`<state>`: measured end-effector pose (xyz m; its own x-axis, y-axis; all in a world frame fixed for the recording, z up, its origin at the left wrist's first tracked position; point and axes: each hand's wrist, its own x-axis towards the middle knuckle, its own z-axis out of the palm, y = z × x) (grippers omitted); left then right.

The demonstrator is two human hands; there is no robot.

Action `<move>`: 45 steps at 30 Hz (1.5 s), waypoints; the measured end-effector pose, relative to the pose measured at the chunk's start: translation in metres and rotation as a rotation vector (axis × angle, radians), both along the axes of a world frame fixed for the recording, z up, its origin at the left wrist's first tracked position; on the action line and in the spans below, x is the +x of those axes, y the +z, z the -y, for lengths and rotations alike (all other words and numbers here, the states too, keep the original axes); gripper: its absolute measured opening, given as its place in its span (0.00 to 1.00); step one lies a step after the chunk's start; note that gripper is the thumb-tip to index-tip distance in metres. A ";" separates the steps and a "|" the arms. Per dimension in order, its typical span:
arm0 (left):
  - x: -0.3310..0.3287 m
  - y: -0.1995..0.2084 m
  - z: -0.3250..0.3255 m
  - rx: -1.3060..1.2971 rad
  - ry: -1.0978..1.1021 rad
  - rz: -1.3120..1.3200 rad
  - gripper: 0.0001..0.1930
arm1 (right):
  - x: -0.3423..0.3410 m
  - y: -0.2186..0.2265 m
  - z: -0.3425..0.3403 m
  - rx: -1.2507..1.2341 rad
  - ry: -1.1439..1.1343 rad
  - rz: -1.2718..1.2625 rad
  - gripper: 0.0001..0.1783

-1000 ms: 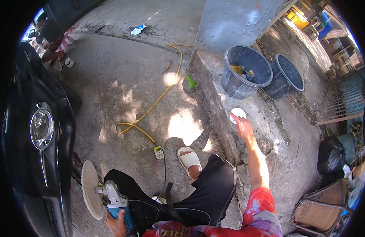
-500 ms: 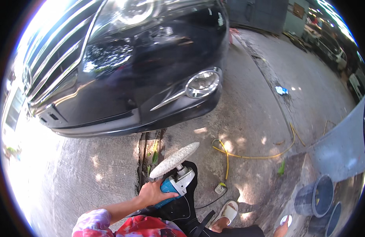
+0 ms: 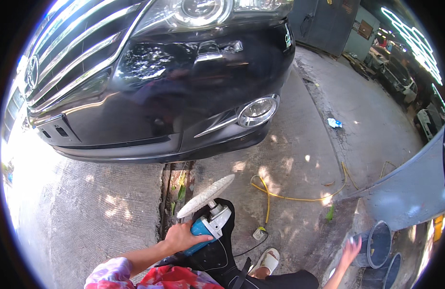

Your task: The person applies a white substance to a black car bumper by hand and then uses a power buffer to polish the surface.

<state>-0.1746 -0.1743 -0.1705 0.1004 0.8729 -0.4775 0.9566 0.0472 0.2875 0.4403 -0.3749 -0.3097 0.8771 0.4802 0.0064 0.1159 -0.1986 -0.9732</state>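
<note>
My left hand is wrapped round the teal body of a polisher, which rests on my leg. Its round whitish wool pad tilts up, facing the car bumper. Over at the lower right my right hand is raised with fingers apart, beside a dark bucket. Its fingertips look whitish and somewhat blurred. Below, partly behind that wrist, shows a small white round thing, too covered to name. In front of me stands the black car bumper with a round fog lamp.
A yellow cable snakes over the concrete to a socket block, where the polisher's dark cord joins. A second bucket leans near the first. A bluish-grey panel stands at right. A blue-white scrap lies farther off.
My right hand has risen away from the white round thing, toward the bucket, its fingers spreading. The left hand keeps its hold on the polisher. The whole view has shifted slightly.
</note>
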 end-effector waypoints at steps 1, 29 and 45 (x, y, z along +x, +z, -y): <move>0.005 -0.002 -0.002 -0.035 -0.044 0.006 0.55 | -0.038 0.078 -0.048 0.011 0.148 -0.065 0.39; -0.008 0.000 0.021 0.121 0.196 0.067 0.50 | -0.396 0.302 -0.370 0.770 1.012 0.456 0.36; 0.023 -0.002 0.017 0.140 0.214 0.008 0.43 | -0.284 0.261 -0.454 0.787 0.622 0.472 0.35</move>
